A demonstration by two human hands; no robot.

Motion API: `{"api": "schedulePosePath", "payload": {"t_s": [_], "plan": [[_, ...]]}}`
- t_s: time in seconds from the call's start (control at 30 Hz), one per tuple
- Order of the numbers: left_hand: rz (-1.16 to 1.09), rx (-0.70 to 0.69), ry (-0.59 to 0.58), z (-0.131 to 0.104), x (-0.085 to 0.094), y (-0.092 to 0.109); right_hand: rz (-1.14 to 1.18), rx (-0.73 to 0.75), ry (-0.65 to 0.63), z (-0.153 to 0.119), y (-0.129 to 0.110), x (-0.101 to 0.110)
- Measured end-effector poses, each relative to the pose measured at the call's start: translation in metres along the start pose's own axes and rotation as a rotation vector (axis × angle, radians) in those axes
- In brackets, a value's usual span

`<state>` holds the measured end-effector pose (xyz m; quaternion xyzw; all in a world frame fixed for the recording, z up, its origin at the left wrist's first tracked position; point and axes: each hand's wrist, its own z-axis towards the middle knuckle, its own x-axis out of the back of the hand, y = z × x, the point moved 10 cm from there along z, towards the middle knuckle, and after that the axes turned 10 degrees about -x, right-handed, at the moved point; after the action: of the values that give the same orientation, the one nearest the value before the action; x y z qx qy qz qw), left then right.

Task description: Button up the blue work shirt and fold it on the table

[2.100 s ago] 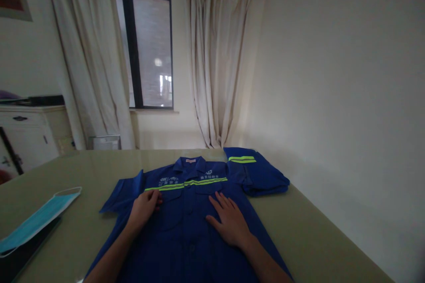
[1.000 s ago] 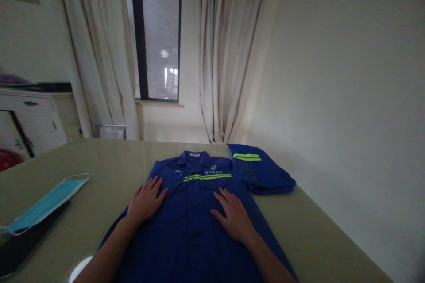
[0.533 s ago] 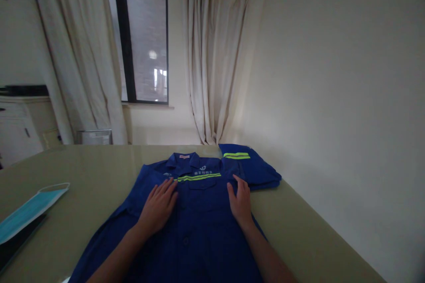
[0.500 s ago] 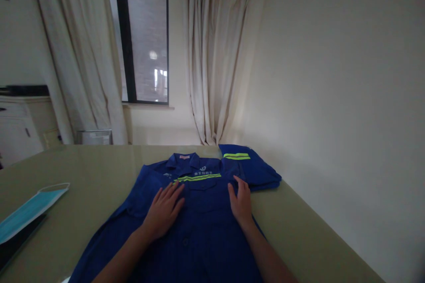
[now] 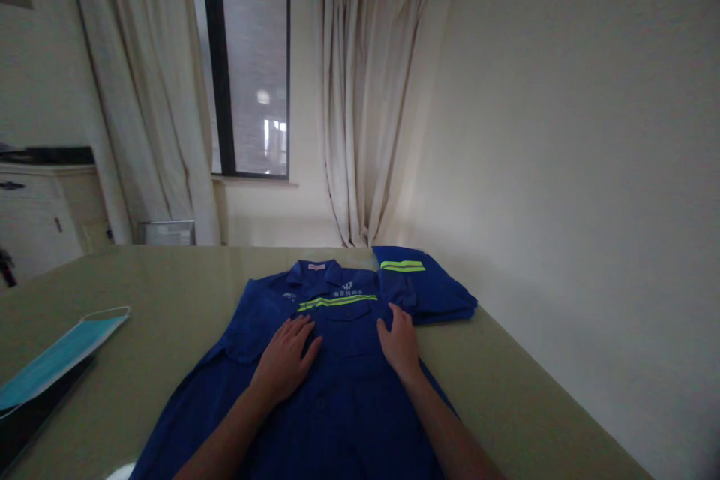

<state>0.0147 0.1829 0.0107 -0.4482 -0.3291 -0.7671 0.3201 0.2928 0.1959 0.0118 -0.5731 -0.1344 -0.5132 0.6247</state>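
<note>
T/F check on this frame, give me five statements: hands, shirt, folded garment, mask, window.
1. Both hands lie flat on the blue shirt. True: left hand and right hand rest palm down on its chest.
2. The shirt is fully folded. False: it lies spread, front up, collar away from the person.
3. A folded blue garment lies by the shirt's far right corner. True.
4. The face mask lies on the shirt. False: it lies apart, at the table's left edge.
5. The curtains cover the window. False: they hang at its sides.
</note>
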Motion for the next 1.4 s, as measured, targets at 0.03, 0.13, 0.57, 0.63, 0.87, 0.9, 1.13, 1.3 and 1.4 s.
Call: {"api": "schedulePosePath", "payload": {"t_s": [0.03, 0.13, 0.57, 0.63, 0.87, 0.9, 1.13, 1.3, 1.4], "plan": [[0.018, 0.007, 0.034, -0.001, 0.003, -0.001, -0.002, -0.032, -0.014, 0.003, 0.000, -0.003], [0.078, 0.084, 0.070, -0.004, 0.008, -0.008, -0.020, -0.124, -0.055, 0.012, -0.001, -0.014], [0.106, 0.148, -0.023, -0.005, 0.000, -0.011, -0.363, 0.660, -0.228, -0.025, -0.107, -0.016], [0.104, 0.147, -0.016, -0.006, 0.000, -0.010, -0.382, 0.627, -0.255, -0.023, -0.105, -0.019], [0.119, 0.165, -0.041, -0.007, 0.000, -0.009, -0.277, 0.409, -0.049, 0.024, -0.112, -0.011], [0.136, 0.171, -0.031, -0.007, 0.001, -0.009, -0.283, 0.396, -0.076, 0.030, -0.112, -0.020], [0.245, 0.294, -0.112, -0.009, -0.007, -0.019, -0.423, 0.208, -0.507, 0.050, -0.078, -0.105], [0.217, 0.249, -0.151, 0.009, -0.009, -0.026, -0.370, 0.217, -0.359, 0.061, -0.084, -0.098], [0.171, 0.225, -0.133, 0.017, -0.006, -0.030, -0.277, 0.323, -0.216, 0.051, -0.104, -0.073]]}}
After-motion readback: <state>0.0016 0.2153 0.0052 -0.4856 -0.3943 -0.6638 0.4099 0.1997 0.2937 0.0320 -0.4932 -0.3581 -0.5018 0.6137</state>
